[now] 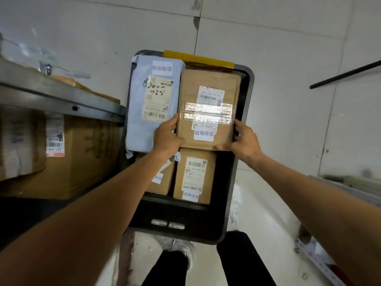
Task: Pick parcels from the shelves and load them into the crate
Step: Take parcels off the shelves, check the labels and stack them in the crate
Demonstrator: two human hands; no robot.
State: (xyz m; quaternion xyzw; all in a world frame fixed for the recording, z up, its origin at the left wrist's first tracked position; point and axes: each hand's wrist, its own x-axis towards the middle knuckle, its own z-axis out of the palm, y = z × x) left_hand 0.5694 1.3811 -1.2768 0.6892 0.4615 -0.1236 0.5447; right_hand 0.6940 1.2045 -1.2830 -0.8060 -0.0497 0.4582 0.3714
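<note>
The brown box point(206, 112) hides most of the fingers of the left hand point(168, 137), the fingertips of the right hand point(245, 139), the crate point(246, 89) floor at its far right, and the far end of a smaller box point(193, 176). The left forearm point(115, 195) covers most of another box point(164, 182) at the crate's near left. The left picture edge cuts off the shelf point(61, 96) and its carton point(86, 157). The items on top of the shelf are blurred. Fine label print is unreadable.
</note>
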